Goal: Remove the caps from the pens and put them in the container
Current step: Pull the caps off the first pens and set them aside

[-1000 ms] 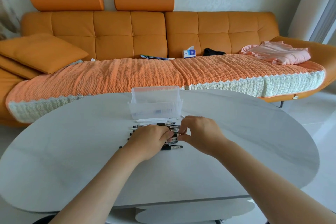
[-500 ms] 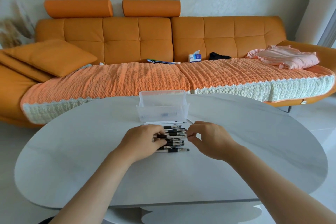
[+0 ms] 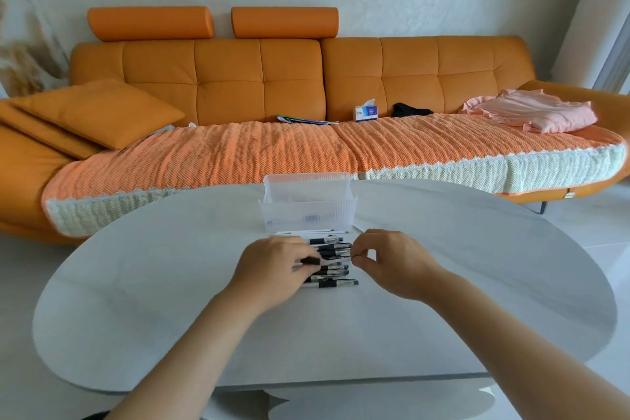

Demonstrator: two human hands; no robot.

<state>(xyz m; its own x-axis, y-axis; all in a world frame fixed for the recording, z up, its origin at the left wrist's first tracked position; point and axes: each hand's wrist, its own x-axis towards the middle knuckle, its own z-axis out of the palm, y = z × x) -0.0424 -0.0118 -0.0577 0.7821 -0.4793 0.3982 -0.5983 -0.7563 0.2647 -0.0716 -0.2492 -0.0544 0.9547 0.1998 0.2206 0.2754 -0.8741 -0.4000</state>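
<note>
- Several black-capped pens point(image 3: 335, 271) are laid in a tight row on the pale oval table point(image 3: 170, 300), just in front of the clear ribbed plastic container point(image 3: 306, 211).
- One pen point(image 3: 311, 261) is gripped by the left hand point(image 3: 272, 271), its fingers curled round the dark barrel.
- The far end of that pen appears to be pinched between thumb and forefinger of the right hand point(image 3: 392, 264); the remaining fingers are loosely curled.
- A second ago both hands were bunched together over the row. A gap has since been opened between them, so an uncapping pull is judged to be under way.
- Whether the end piece is already free cannot be told. Nothing is yet being carried towards the container.
</note>
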